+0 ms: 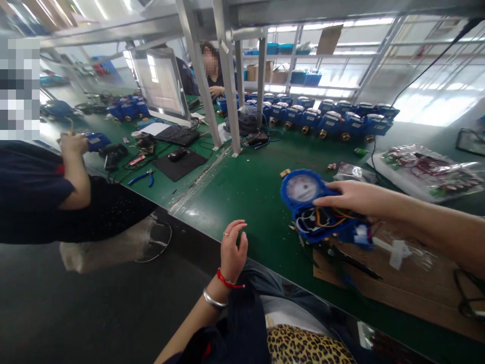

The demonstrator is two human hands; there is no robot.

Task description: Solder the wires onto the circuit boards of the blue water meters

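My right hand [350,197] reaches in from the right and grips a blue water meter [308,202] with a round white dial and loose coloured wires, held just above the green bench [250,197]. My left hand [233,250] hovers at the bench's near edge, fingers loosely curled and apart, holding nothing. It wears a ring, a red string and a silver bangle.
A cardboard sheet [397,283] lies under the meter. Bags of parts [428,172] lie at right. A row of several blue meters [333,119] lines the back. A monitor [161,83], keyboard [178,135] and mouse sit at left. A co-worker's arm [76,167] is at far left; another person sits behind.
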